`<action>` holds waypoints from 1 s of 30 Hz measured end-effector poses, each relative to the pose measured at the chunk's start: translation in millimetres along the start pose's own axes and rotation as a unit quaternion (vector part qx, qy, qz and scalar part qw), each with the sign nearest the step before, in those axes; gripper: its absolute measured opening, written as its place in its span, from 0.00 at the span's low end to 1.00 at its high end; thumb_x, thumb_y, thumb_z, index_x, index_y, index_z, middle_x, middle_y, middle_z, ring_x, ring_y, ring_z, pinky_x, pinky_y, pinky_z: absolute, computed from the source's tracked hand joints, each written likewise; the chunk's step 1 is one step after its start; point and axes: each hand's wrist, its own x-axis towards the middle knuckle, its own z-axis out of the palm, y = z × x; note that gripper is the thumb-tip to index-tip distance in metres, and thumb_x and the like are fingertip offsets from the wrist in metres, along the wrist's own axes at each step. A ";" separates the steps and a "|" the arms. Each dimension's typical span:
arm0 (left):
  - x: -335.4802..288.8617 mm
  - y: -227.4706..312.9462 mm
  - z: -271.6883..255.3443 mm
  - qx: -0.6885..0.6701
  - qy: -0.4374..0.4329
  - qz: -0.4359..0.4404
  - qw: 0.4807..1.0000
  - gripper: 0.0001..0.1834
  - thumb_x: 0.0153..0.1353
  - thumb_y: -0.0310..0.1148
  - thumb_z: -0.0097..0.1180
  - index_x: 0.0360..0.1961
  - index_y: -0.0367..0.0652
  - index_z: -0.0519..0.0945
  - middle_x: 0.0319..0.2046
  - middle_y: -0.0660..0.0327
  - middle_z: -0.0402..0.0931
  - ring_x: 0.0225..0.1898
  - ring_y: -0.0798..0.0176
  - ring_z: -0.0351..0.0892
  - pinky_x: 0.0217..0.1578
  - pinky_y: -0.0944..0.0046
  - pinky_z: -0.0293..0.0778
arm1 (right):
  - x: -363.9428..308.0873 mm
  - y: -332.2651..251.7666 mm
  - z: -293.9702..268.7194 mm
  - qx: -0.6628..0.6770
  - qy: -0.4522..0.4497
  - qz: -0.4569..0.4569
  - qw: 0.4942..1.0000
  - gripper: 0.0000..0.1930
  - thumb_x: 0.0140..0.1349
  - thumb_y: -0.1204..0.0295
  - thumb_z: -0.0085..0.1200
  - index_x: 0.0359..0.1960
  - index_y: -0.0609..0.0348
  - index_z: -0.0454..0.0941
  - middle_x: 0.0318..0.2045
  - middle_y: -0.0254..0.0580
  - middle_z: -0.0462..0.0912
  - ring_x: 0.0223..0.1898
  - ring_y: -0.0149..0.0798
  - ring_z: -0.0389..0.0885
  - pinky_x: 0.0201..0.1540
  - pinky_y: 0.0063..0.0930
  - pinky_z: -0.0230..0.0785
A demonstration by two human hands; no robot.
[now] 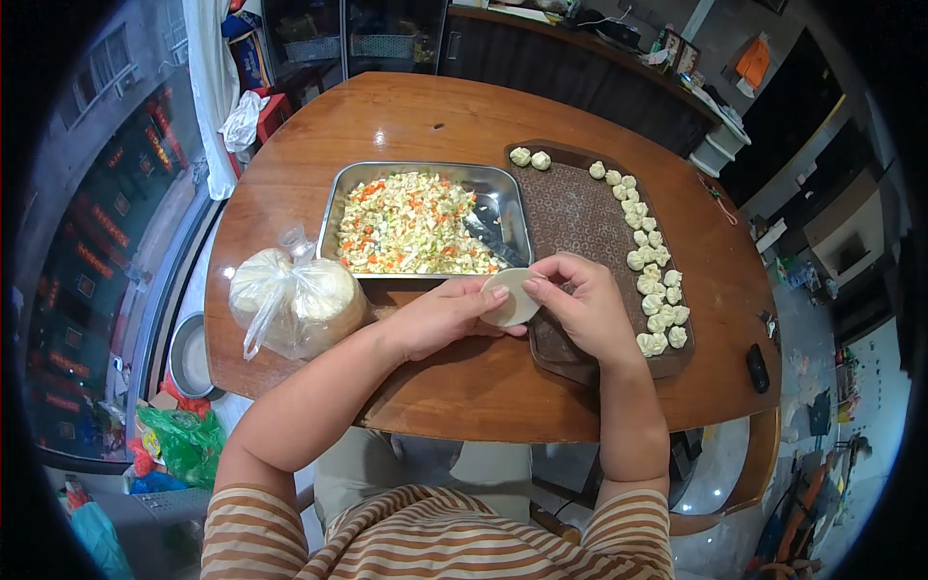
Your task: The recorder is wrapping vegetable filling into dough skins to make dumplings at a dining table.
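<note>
A round, flat dumpling wrapper (512, 298) is held up between my two hands over the table's near side. My left hand (452, 314) supports it from the left, thumb on its face and fingers beneath. At its right edge, my right hand (578, 300) pinches the rim between thumb and fingers. Just beyond stands a metal tray (333, 208) of chopped filling (416, 222) in white, green and orange bits, with a utensil (488, 242) lying at its right end. On the right, a brown tray (570, 208) carries several pleated dumplings (648, 256), mostly along its right side.
A tied clear plastic bag of dough (295, 300) sits left of the metal tray. A black object (757, 368) lies near the wooden table's (406, 106) right edge. Below the left edge are a metal basin (190, 358) and a green plastic bag (184, 445). A chair (749, 474) stands lower right.
</note>
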 end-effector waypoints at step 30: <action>0.5 1.7 3.6 0.134 0.122 0.062 0.982 0.16 0.69 0.35 0.48 0.47 0.34 0.78 0.39 0.63 0.79 0.40 0.74 0.75 0.45 0.70 0.71 | -0.1 -2.9 1.3 0.032 0.012 0.033 0.999 0.08 0.59 0.72 0.57 0.35 0.65 0.80 0.27 0.33 0.82 0.29 0.21 0.75 0.32 0.19 0.69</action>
